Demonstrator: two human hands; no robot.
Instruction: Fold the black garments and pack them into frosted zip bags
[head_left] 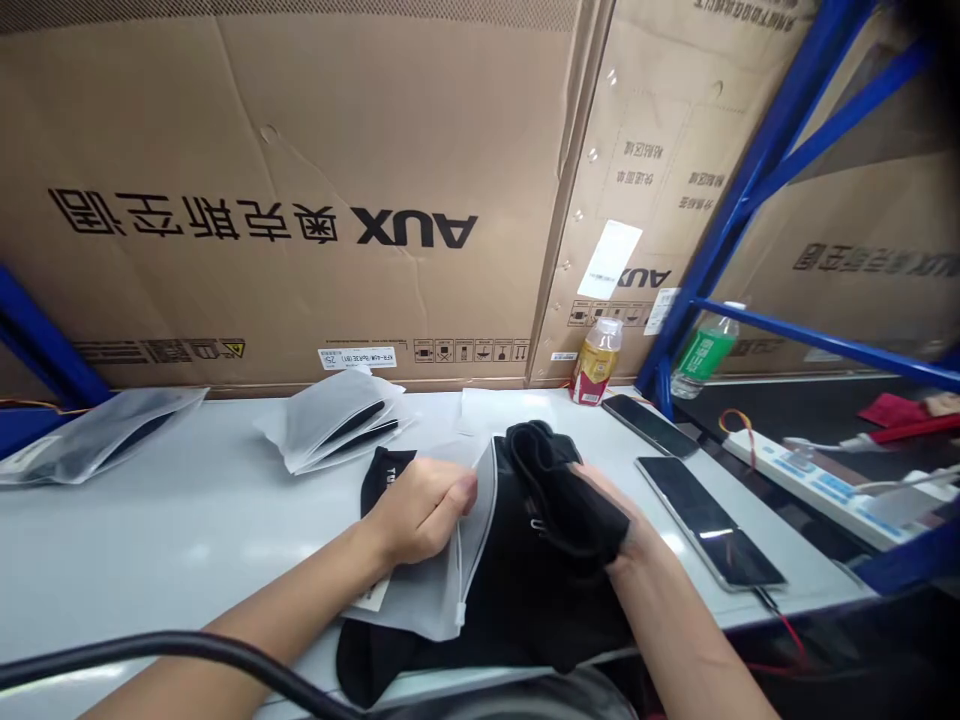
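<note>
My left hand [427,510] is closed on the edge of a frosted zip bag [431,600], whose mouth gapes toward the right. Bunched in my right hand [626,530] is a folded pair of black socks [570,500], held just right of the bag's mouth; most of those fingers are hidden behind the fabric. Beneath both hands lies more black fabric [517,610], with a black sock end bearing white lettering [386,475] showing past my left hand.
Frosted bags with dark contents [337,420] [112,435] lie along the back. Two phones [709,520] [649,425] and a drink bottle [596,365] are at the right, near a power strip [825,485]. A black cable [187,645] crosses the front left; large cartons [300,120] stand behind.
</note>
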